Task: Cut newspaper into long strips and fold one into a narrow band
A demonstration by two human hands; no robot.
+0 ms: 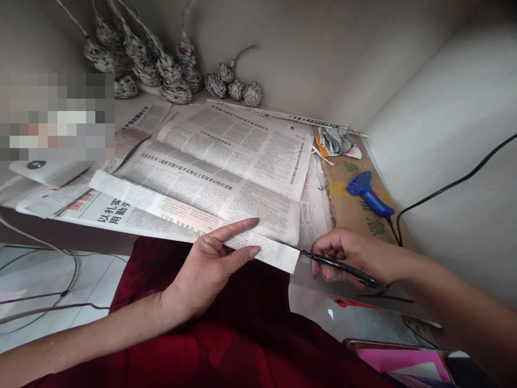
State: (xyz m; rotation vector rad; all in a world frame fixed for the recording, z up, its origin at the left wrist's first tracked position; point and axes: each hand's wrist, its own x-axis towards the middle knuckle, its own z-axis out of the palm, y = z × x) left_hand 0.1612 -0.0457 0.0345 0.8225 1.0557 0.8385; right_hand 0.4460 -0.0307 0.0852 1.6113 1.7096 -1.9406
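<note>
A printed newspaper sheet (pixel 194 161) lies at the front of the work surface, its near edge partly cut into a long strip (pixel 278 258). My left hand (pixel 212 264) holds the sheet beside the cut, index finger on the main part and thumb on the strip; its other fingers are mostly hidden under the paper. Black-handled scissors (pixel 343 267) are in my right hand (pixel 347 253), fingers curled around the handles. Their blades point left and enter the right edge of the sheet, between strip and main part.
Woven paper gourd shapes (pixel 137 59) stand along the back wall, with smaller balls (pixel 236 89) beside them. A blue glue gun (pixel 369 194) rests on cardboard (pixel 343 215) at right, its black cord (pixel 456 180) trailing along the wall. A white device (pixel 52 170) sits at left.
</note>
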